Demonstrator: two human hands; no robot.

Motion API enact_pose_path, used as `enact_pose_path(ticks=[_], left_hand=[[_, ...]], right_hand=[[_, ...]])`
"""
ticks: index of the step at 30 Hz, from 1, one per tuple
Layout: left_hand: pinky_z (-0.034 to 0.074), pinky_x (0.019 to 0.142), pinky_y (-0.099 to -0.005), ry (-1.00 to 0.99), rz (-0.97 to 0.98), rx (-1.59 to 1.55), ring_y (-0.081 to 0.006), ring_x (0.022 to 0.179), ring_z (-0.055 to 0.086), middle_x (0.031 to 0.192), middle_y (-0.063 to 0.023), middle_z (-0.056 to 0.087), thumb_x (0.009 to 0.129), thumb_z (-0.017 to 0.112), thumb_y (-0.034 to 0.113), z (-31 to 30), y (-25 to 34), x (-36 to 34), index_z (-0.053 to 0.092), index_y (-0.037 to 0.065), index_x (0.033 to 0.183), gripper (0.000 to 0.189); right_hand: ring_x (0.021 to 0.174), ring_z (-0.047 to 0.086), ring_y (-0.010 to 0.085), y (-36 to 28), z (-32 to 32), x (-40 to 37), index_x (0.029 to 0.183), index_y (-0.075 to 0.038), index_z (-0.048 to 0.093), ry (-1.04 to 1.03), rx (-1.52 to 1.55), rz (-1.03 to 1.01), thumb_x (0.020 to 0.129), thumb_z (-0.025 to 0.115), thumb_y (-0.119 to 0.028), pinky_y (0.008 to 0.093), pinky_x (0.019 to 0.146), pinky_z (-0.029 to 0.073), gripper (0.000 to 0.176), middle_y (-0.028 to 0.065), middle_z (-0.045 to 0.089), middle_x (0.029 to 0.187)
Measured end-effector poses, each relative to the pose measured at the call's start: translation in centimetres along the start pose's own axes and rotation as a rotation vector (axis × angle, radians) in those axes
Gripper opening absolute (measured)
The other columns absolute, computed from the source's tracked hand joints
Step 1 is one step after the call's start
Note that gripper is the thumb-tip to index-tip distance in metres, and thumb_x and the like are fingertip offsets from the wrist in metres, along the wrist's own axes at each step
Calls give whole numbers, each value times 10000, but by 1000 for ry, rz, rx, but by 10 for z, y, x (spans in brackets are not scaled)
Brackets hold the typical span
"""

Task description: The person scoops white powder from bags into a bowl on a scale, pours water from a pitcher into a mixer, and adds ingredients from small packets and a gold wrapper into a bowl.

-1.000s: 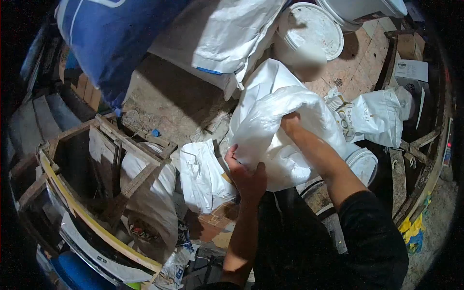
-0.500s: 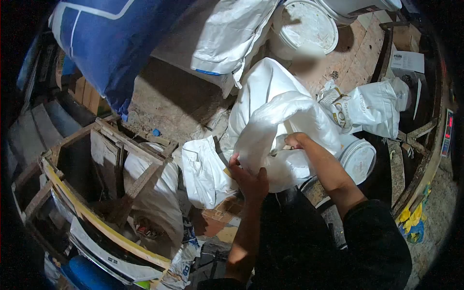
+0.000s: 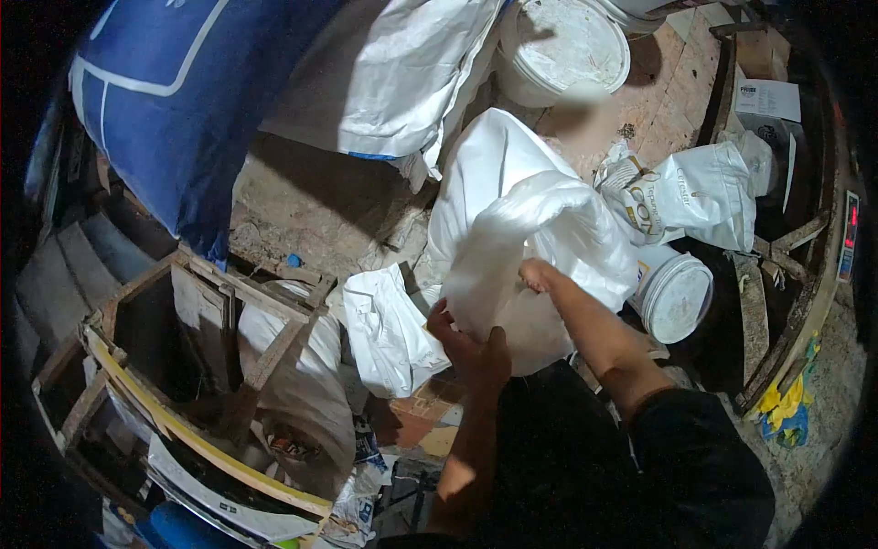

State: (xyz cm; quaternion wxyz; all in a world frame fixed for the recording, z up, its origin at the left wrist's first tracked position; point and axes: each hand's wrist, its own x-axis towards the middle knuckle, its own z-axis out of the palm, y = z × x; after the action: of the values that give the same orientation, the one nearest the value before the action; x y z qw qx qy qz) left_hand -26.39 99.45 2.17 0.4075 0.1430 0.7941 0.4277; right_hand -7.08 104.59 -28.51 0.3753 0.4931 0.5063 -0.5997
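A large white sack [image 3: 498, 156] stands in front of me with its mouth rolled back and turned toward me. My left hand [image 3: 476, 355] grips the near left edge of its translucent rim, thumb and fingers apart on either side of the plastic. Reaching over the opening, my right hand [image 3: 541, 276] is closed at the inner side of the mouth. Its fingertips are partly hidden, so what it holds cannot be made out. A folded white bag [image 3: 389, 329] lies just left of my left hand.
White lidded buckets stand behind the sack [image 3: 567, 46] and to its right [image 3: 679, 297]. A printed white bag [image 3: 700, 197] lies at right. A wooden frame [image 3: 265, 352] fills the lower left, and a blue sack [image 3: 174, 110] hangs over the upper left.
My right hand has shifted slightly left and down within the sack's mouth. The near rim of translucent plastic has come up over the opening. My left hand keeps its hold.
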Motion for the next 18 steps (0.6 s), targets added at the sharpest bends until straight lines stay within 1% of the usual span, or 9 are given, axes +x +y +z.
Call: enact_pose_path(ticks=[1, 3, 5, 6, 8, 10, 13, 16, 18], left_hand=[[353, 1031, -495, 1, -34, -53, -363, 1164, 422, 1223, -224, 372, 628, 612, 23, -4, 0, 0, 246, 24, 1341, 801], [350, 1034, -496, -16, 6, 14, -368, 1171, 414, 1228, -227, 371, 627, 613, 26, -12, -8, 0, 230, 23, 1345, 814], [347, 1034, -494, -15, 75, 46, -370, 1171, 412, 1230, -228, 371, 627, 616, 29, -15, -20, 6, 219, 17, 1347, 823], [347, 1032, -493, -7, 110, 49, -370, 1167, 414, 1230, -228, 372, 628, 619, 32, -15, -30, 5, 216, 12, 1347, 825], [342, 1034, -487, -9, 144, 104, -368, 1166, 415, 1229, -228, 374, 629, 622, 34, -18, -39, 2, 212, -1, 1347, 827], [332, 1041, -480, -18, 155, 194, -364, 1172, 413, 1231, -228, 376, 631, 624, 33, -20, -43, 2, 209, -15, 1345, 827], [330, 1024, -459, -19, 159, 312, -301, 1153, 386, 1213, -171, 358, 716, 702, 338, -20, -55, 3, 213, 15, 1353, 865], [311, 1035, -468, 3, 212, 238, -300, 1153, 368, 1209, -163, 345, 673, 685, 247, -17, -60, -3, 215, 12, 1350, 856], [316, 1037, -468, -10, 138, 178, -298, 1146, 364, 1201, -151, 332, 649, 678, 216, -14, -44, -7, 228, 9, 1334, 845]], right_hand=[[786, 632, 243, -10, 14, -6, 1038, 22, 651, 62, 14, 2, 891, 499, -241, 427, 678, 494, 338, 178, 659, 913], [874, 637, 241, -26, 33, -23, 1118, -8, 644, 179, 82, -78, 907, 509, -272, 408, 752, 499, 363, 174, 664, 990], [936, 634, 243, -42, 38, -31, 1158, -43, 642, 298, 184, -252, 922, 512, -321, 388, 818, 492, 388, 164, 665, 1037], [855, 675, 327, 8, 76, 49, 963, -63, 706, 604, 42, -459, 863, 522, -155, 444, 761, 543, 230, 162, 680, 892], [869, 672, 331, 13, 88, 70, 963, -69, 704, 641, -221, -444, 857, 526, -158, 450, 766, 539, 225, 166, 678, 915], [865, 670, 338, 14, 93, 86, 953, -57, 696, 630, -255, -394, 858, 522, -160, 455, 767, 536, 223, 175, 676, 912], [861, 667, 350, 12, 96, 95, 939, -41, 684, 638, -270, -375, 860, 516, -164, 461, 769, 532, 223, 187, 674, 907], [856, 664, 361, 17, 96, 83, 924, -24, 673, 651, -290, -371, 862, 511, -168, 467, 770, 528, 225, 200, 671, 903], [853, 662, 368, 21, 91, 74, 915, -13, 665, 670, -296, -372, 864, 507, -171, 471, 771, 525, 229, 208, 669, 900]])
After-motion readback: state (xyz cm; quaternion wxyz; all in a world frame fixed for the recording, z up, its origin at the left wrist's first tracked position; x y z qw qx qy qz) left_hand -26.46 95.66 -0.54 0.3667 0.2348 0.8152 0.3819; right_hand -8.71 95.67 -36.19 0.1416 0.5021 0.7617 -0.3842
